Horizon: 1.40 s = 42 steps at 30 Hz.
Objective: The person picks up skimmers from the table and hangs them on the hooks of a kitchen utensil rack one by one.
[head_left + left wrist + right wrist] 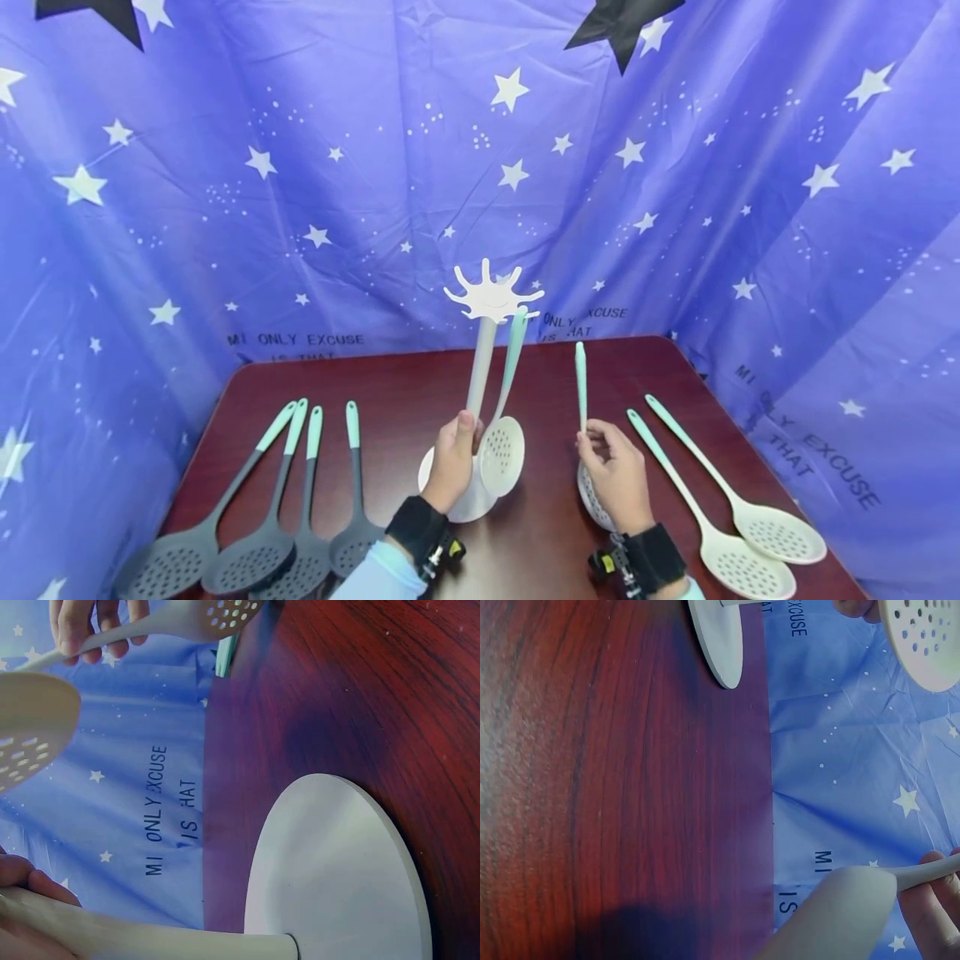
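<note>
Near the table's middle stands a white utensil stand (482,367), with a round base and a crown of curved hooks. My left hand (452,468) grips its pole low down, thumb upward. One white skimmer (502,457) with a mint handle hangs from a hook, its perforated head beside that hand. To the right of the stand, my right hand (618,475) pinches a second white skimmer (581,387) by its shaft, mint handle up. This skimmer's head hangs down, partly hidden behind the hand; the left wrist view shows it above the table.
Several dark grey skimmers (258,554) with mint handles lie at the table's left. Two more white skimmers (750,567) lie at the right, heads toward the near edge. A blue curtain (405,200) with white stars hangs behind the dark red table (543,533).
</note>
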### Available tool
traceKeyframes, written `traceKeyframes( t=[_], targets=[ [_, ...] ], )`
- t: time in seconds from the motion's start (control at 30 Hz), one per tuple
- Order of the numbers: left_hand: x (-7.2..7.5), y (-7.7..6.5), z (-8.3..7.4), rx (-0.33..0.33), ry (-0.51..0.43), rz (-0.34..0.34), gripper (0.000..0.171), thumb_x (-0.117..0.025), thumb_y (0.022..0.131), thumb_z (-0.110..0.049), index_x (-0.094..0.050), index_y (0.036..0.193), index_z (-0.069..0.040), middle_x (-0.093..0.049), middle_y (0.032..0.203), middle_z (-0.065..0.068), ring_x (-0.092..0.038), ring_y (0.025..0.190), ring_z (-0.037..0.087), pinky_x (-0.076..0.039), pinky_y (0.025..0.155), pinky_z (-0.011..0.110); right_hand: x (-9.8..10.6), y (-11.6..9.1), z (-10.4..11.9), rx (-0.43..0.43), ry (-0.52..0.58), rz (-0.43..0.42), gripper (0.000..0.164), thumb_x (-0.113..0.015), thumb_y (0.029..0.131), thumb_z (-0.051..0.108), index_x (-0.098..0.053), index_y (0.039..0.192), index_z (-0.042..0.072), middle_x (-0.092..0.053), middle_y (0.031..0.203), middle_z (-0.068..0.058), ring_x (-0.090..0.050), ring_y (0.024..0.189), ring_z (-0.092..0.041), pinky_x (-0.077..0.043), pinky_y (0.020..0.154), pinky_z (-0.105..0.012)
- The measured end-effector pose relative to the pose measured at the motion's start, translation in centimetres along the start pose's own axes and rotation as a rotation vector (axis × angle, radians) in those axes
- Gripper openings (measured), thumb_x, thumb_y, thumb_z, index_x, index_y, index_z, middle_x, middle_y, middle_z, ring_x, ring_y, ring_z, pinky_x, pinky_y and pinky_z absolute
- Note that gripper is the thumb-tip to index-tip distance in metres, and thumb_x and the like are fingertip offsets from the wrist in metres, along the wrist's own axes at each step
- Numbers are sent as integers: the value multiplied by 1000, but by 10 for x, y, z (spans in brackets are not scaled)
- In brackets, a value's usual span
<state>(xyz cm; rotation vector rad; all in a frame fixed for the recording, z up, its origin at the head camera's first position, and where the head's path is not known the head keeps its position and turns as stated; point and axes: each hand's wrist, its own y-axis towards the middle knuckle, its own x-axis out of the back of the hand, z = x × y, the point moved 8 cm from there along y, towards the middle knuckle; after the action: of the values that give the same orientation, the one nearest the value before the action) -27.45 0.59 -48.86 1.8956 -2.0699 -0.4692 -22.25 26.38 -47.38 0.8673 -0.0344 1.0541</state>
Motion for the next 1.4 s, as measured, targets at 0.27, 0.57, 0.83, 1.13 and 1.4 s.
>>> traceKeyframes(
  t=[0.27,0.57,0.83,1.13,1.4],
  targets=[
    [0,5,0,60,-18,31,63,-27,114,-45,-50,78,2,-36,62,-4,-33,56,6,-28,57,21,1,0,1,-33,37,-4,17,-76,93,1,-71,109,4,-74,91,-4,-70,78,-4,-55,68,-13],
    [6,2,1,32,31,8,66,-25,113,-48,-49,78,2,-38,64,-4,-35,58,9,-30,55,22,-6,-3,4,-50,37,30,18,-78,92,2,-72,109,6,-74,92,-3,-70,78,-6,-56,68,-15],
    [10,3,5,52,23,-24,63,-29,112,-47,-53,78,0,-40,65,-2,-36,58,6,-30,58,21,-13,-4,7,-24,48,53,16,-78,93,5,-73,108,6,-74,92,-5,-69,77,-6,-54,70,-13],
    [14,6,-2,59,-1,-26,67,-28,113,-45,-48,77,8,-37,64,2,-34,58,10,-30,59,22,-7,3,9,-10,68,24,16,-78,92,2,-73,107,5,-74,89,-2,-68,77,-3,-52,67,-12],
    [6,2,6,84,-19,-31,67,-27,113,-45,-49,80,9,-37,64,1,-33,57,9,-29,60,22,-4,8,17,-4,74,1,13,-77,94,6,-74,106,7,-75,86,0,-67,75,-2,-50,65,-11]
  ],
)
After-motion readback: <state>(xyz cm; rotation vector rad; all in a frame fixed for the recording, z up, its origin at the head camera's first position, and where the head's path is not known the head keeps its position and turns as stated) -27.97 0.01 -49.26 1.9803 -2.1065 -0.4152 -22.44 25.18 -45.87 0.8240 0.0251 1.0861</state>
